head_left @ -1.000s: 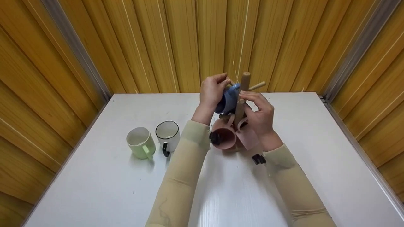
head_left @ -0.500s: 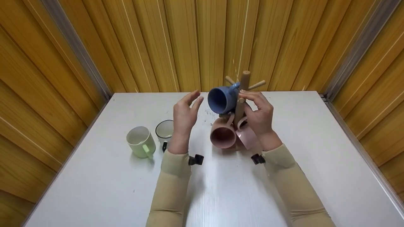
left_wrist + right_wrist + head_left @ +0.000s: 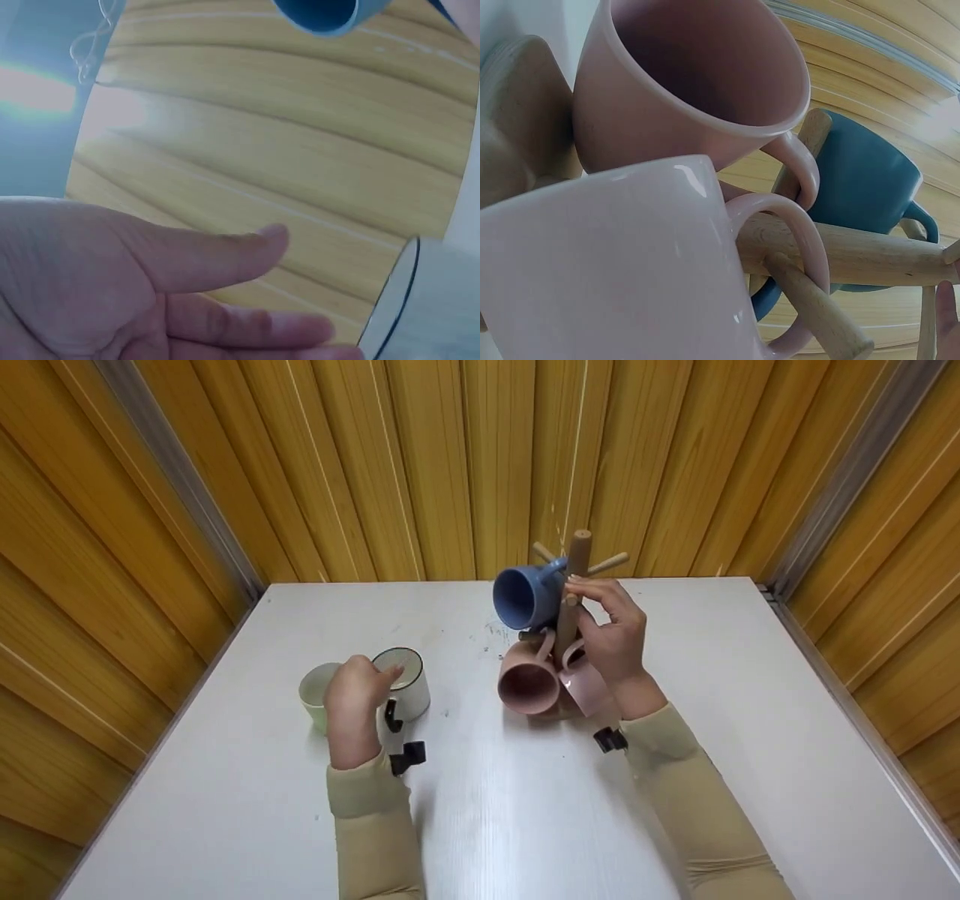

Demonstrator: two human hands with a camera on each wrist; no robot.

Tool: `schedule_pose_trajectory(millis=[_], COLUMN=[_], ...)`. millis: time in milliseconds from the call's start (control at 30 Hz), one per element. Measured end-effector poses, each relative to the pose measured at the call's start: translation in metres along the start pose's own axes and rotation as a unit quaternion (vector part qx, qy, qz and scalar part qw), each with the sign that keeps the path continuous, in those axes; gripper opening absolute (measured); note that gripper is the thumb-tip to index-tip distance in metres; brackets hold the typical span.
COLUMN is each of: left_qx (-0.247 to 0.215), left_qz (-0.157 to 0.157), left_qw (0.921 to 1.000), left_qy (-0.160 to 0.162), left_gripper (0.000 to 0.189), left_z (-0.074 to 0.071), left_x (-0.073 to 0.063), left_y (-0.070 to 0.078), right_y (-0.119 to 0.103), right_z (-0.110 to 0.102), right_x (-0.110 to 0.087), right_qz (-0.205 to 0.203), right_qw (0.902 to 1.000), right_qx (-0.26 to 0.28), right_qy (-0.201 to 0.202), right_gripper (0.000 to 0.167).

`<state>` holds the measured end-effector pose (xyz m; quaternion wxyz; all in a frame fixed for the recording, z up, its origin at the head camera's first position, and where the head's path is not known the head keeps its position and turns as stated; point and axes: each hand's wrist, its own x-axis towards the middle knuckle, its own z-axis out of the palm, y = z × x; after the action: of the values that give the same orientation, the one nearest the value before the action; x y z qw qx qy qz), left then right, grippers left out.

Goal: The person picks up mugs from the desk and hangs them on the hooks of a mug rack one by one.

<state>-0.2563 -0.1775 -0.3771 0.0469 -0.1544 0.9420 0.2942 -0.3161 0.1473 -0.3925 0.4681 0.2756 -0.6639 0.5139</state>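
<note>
My left hand is over the green mug and the white mug with a dark rim and black handle. Its thumb and fingers stretch out in the left wrist view, fingertips right at the white mug's rim. With thumb and fingers, my right hand grips the post of a wooden mug tree. On its pegs hang a blue mug high on the left, a dusty pink mug below, and a pale pink mug partly hidden by my right hand in the head view.
Bare pegs stick out near the top of the tree. A dark blue handle shows behind the post in the right wrist view. The white table ends at wood-patterned walls on three sides.
My left hand has let go of the blue mug, which now hangs on the tree, and has moved left and nearer to the white and green mugs. My right hand stays on the post.
</note>
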Motion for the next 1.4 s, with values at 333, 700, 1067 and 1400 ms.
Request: schedule_pose_trajectory(millis=[333,700,1067,1400], left_qx=[0.013,0.059,-0.006,-0.108], left_qz=[0.014,0.019,0.033,0.063], left_qw=[0.9933,0.9952,0.9978,0.9852], left_qy=[-0.114,-0.075,0.057,0.117], left_gripper=[0.028,0.008,0.024,0.027], left_z=[0.012,0.015,0.022,0.015], left_x=[0.013,0.019,0.028,0.019], left_y=[-0.021,-0.019,-0.007,0.006], right_y=[0.0,0.002,0.0,0.0], right_z=[0.001,0.001,0.003,0.003], right_x=[-0.001,-0.003,-0.002,-0.002], right_qz=[-0.004,0.0,-0.003,-0.001], right_qw=[0.9999,0.9999,0.9998,0.9998], right_qx=[0.008,0.003,0.001,-0.002], right_qy=[0.004,0.013,0.018,0.021], right_gripper=[0.017,0.019,0.022,0.02])
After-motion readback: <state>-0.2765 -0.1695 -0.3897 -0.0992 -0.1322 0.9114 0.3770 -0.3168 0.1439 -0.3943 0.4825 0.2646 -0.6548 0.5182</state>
